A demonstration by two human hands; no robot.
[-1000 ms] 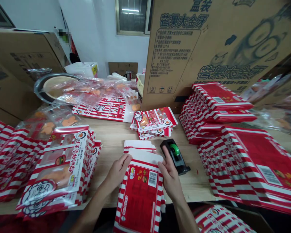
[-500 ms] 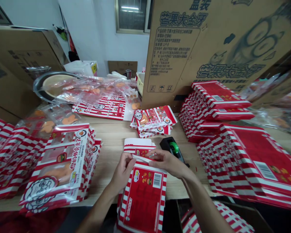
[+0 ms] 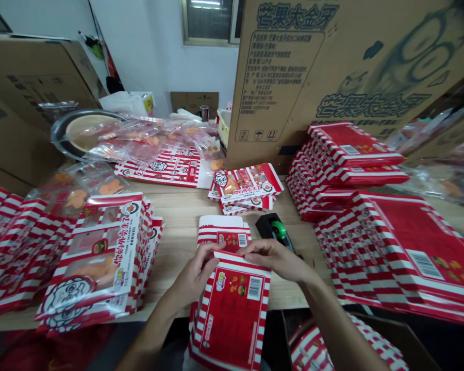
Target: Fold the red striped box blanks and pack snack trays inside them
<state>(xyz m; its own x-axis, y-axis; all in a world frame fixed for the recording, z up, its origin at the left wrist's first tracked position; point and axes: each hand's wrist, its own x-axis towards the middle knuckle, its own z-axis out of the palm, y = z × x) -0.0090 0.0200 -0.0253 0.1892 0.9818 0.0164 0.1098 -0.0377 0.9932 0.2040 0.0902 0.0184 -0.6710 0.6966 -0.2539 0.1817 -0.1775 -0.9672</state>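
**Red striped box, white flap folded out of sight, top edge now pinched between two hands!**

Starting on the left, the stack of windowed packs (image 3: 96, 257) sits just where it was, untouched. Next, the left hand (image 3: 193, 275), forearm rising from below: it grips the upper left corner in a narrow pinch, thumb on the near face, fingers behind. To the middle, and here's the change! A second ago a white flap stood up from the red striped box (image 3: 234, 314); now only a thin pale line shows along its top, so that end looks closed, or very nearly. The box reaches past the table's near edge, barcode side up. Just beyond lies a second box (image 3: 232, 238), its white flap still out. Over to the right hand (image 3: 276, 257), wrist bent inward, fingers bunched close on the top edge. And beside it, nobody's touching the tape dispenser (image 3: 270, 226).
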